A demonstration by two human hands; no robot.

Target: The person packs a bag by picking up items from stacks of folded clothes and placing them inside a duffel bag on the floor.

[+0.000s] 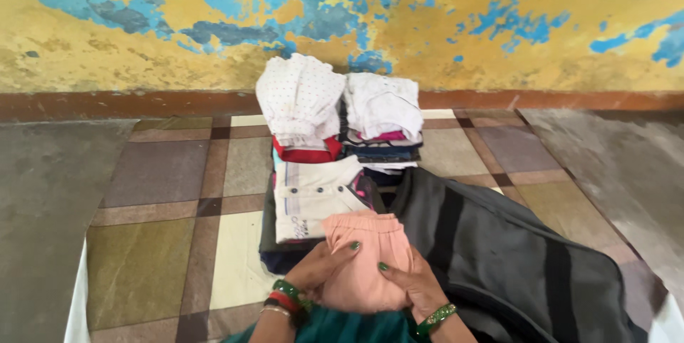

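A folded peach-pink garment rests low in the middle, held from both sides. My left hand grips its left edge, with green and red bangles on the wrist. My right hand grips its right lower edge, a green bangle on that wrist. Just behind the peach garment lies a folded white shirt with a button placket, on top of dark folded clothes.
Two stacks of folded clothes, white on top, stand further back: the left stack and the right stack. A large dark grey bag lies to the right. All sits on a checked mat on a grey floor by a peeling yellow and blue wall.
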